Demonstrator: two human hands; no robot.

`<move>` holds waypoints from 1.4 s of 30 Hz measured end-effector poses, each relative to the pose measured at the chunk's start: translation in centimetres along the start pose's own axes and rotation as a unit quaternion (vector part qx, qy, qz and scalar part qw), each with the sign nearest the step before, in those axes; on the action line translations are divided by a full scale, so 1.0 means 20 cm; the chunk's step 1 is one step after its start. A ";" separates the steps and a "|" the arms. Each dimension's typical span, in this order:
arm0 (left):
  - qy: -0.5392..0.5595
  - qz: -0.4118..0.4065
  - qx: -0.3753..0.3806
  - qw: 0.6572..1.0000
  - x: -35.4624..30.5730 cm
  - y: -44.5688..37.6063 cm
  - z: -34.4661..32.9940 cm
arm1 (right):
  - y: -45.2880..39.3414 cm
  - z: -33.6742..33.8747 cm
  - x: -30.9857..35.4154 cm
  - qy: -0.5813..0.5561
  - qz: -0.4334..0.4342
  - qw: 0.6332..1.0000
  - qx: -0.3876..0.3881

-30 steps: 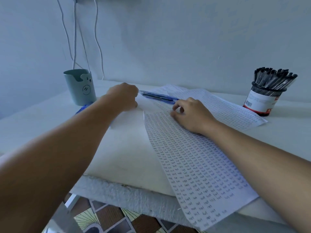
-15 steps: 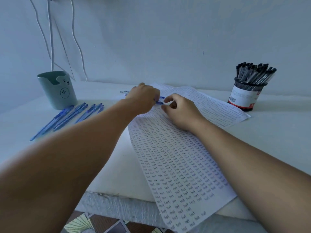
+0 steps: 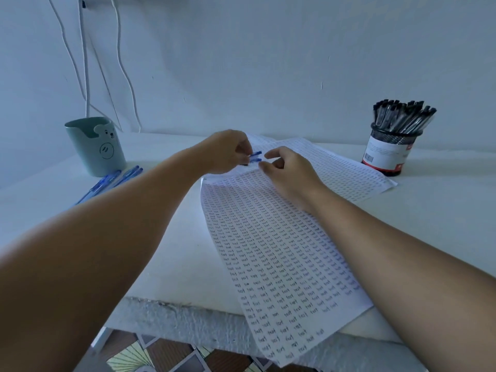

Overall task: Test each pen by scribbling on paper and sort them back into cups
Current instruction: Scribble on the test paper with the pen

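While pinched in the left hand (image 3: 228,154) above the far end of the paper (image 3: 271,251), two blue pens (image 3: 255,156) poke out toward the right hand (image 3: 287,170), long axes running roughly left to right and close to level, one just above the other. Cannot tell which ends show, tips or caps. Right hand just beside those free ends, thumb and forefinger parted around them, gripping nothing yet; clearly the nearer one for taking a pen. Probably a handover before scribbling. More blue pens (image 3: 112,181) lying on the table (image 3: 161,253) beside the green cup (image 3: 96,146), pointing toward it; black pens (image 3: 402,114) standing in the mesh cup (image 3: 386,154), well apart to the right.
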State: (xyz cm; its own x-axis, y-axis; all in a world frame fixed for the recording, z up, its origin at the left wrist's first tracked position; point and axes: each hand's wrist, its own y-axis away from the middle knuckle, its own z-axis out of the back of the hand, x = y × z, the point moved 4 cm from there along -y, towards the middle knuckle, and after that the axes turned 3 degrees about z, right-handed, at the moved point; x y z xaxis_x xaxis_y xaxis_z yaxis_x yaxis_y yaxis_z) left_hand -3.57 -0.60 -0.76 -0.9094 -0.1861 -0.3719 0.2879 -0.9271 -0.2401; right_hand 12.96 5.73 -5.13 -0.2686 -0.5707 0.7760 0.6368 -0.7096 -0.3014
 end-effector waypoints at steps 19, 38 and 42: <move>0.007 0.055 0.118 0.991 -0.02 0.12 -0.04 | -0.05 0.13 0.02 -0.608 -0.084 0.758 -0.218; -0.062 0.072 0.137 0.986 -0.17 0.04 -0.13 | -0.02 0.20 0.01 -0.556 -0.164 0.799 -0.160; -0.052 0.079 0.143 0.985 -0.17 0.03 -0.14 | 0.00 0.23 -0.07 -0.466 -0.211 0.844 -0.159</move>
State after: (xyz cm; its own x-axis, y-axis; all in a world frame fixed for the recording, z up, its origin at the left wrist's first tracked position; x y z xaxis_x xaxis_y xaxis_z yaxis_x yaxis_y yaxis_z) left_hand 0.54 0.41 -2.15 -0.8898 -0.3543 -0.2878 0.3459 -0.9347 0.0815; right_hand 16.62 8.44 -3.58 0.3569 0.2288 0.9057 0.3599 -0.9284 0.0927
